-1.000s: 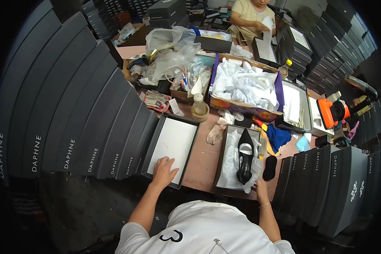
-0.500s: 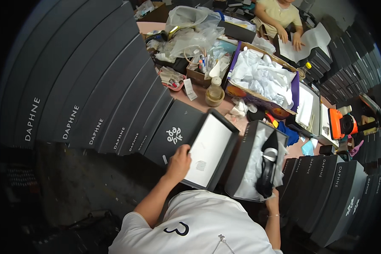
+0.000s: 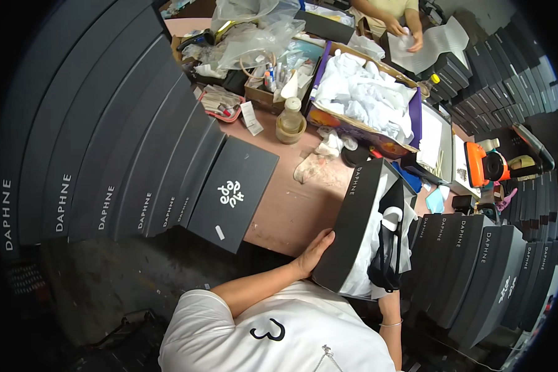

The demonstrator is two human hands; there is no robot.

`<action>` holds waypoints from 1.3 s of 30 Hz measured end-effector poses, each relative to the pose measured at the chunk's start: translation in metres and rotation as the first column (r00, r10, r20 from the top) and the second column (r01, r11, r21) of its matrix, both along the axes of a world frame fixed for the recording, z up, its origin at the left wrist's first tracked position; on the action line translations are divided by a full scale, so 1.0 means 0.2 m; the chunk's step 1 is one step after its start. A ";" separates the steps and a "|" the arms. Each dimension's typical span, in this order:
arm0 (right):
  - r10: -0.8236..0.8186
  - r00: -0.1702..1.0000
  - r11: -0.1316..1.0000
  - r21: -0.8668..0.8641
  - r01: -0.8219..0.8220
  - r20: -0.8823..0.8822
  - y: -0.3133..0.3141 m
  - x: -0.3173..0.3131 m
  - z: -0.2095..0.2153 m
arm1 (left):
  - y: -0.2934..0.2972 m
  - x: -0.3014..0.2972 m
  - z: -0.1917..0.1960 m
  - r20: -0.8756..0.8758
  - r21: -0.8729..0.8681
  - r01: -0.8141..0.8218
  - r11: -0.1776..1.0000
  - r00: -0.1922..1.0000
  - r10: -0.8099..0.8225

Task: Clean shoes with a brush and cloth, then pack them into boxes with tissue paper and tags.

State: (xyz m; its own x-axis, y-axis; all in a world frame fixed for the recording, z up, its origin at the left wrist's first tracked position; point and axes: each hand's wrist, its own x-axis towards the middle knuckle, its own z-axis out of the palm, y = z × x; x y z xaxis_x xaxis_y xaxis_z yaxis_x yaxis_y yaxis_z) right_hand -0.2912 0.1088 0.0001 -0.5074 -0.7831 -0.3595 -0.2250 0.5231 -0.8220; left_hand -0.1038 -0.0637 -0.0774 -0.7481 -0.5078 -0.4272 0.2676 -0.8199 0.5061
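An open dark grey shoebox (image 3: 347,230) is tilted in front of me, with white tissue paper (image 3: 358,277) and a black shoe (image 3: 388,251) inside. My left hand (image 3: 314,253) grips the box's left side wall, the thumb along its upper edge. At the near right corner, my right hand (image 3: 389,304) holds the box's end; most of its fingers are hidden. A closed dark shoebox (image 3: 248,177) with white lettering lies to the left on the pink table (image 3: 291,208).
Tall stacks of dark shoeboxes rise at left (image 3: 99,149) and right (image 3: 459,266). Beyond stand a purple carton (image 3: 415,115) of crumpled white paper, a bottle (image 3: 291,121) and an orange tool (image 3: 476,164). Across the table a person's hands (image 3: 409,37) handle white paper.
The white-lined box lid has left my left hand and no longer shows. That hand has moved right onto the open shoebox, which now tilts more. The view has shifted.
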 end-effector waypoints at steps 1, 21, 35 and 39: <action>-0.013 0.998 1.000 0.010 0.013 0.060 -0.02 0.00 0.00 | -0.03 -0.01 0.03 0.011 -0.058 0.002 0.998 1.000 -0.002; 0.331 0.943 0.935 -0.117 -0.333 -0.038 -2.30 -0.93 0.16 | -1.54 -0.20 0.43 0.099 -0.895 -0.231 0.381 0.731 0.676; 0.139 0.951 0.983 -0.158 -0.098 0.275 -1.38 -0.55 -0.25 | -0.79 0.89 -0.08 0.733 -0.443 0.737 0.511 -0.030 0.679; 0.209 0.771 0.956 0.041 -0.291 0.602 -0.78 -0.04 -0.53 | -0.84 0.85 -0.07 0.760 -0.351 0.737 0.578 -0.136 0.635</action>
State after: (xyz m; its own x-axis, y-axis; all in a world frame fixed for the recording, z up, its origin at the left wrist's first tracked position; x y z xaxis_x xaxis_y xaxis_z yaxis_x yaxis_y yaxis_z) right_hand -0.3001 -0.0466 -0.1057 0.0402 -0.7805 -0.6239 0.1403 0.6226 -0.7698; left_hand 0.0662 -0.2320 -0.0921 0.0106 -0.9875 -0.1570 -0.9758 -0.0446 0.2142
